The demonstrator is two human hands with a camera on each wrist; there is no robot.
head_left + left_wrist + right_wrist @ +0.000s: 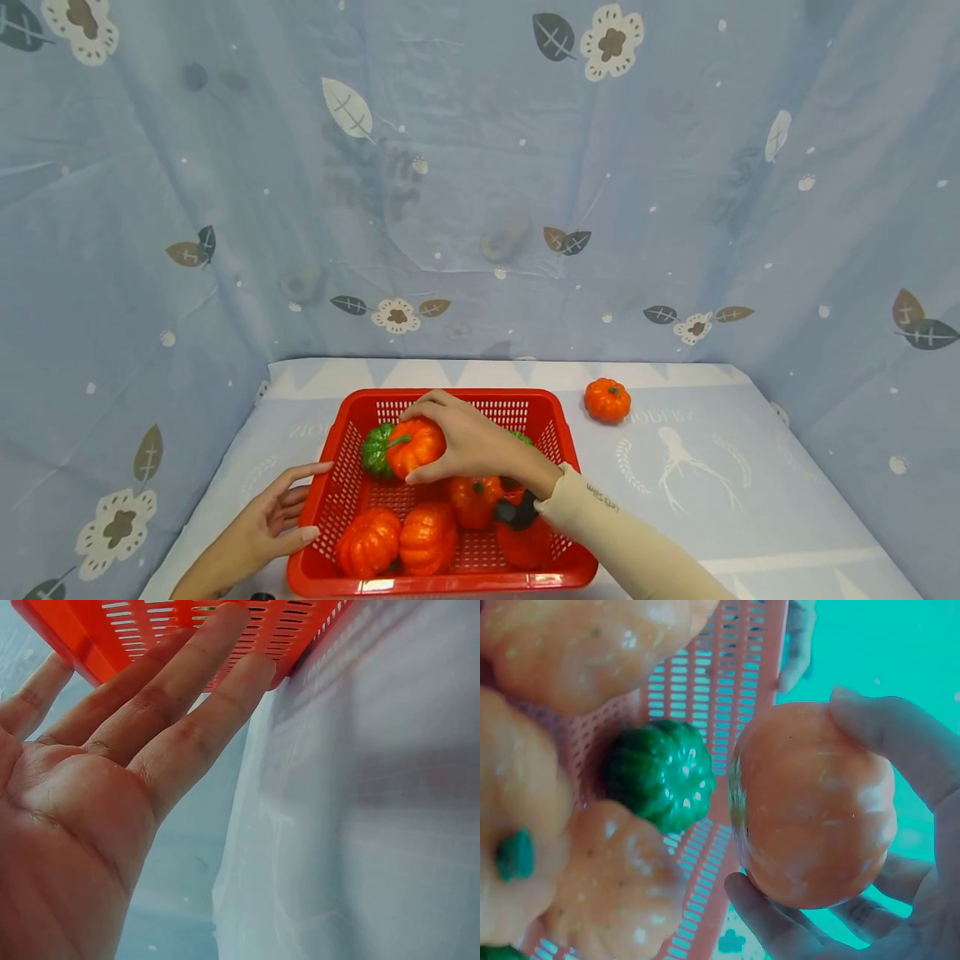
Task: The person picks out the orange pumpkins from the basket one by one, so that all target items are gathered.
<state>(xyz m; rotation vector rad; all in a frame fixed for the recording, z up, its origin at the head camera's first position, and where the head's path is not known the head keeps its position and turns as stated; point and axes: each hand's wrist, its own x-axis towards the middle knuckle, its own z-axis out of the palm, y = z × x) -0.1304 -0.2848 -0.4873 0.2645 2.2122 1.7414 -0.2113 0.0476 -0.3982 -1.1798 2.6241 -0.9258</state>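
Observation:
My right hand (468, 437) grips an orange toy pumpkin (416, 445) with a green stem, thumb on one side and fingers on the other. It is held above the left part of a red plastic basket (570, 467). A green pumpkin (660, 775) lies in the basket below it and partly hidden in the head view. My left hand (262, 527) is at the basket's left side, its extended fingers against the slotted wall (262, 634) and its thumb by the rim. More orange pumpkins (429, 537) lie inside, some covered by my right forearm.
One small orange pumpkin (607, 401) sits on the patterned tablecloth (720, 467) to the right of the basket. Blue floral cloth (480, 192) hangs behind the table and along both sides. A small black object (262, 596) shows at the bottom edge, beside my left wrist.

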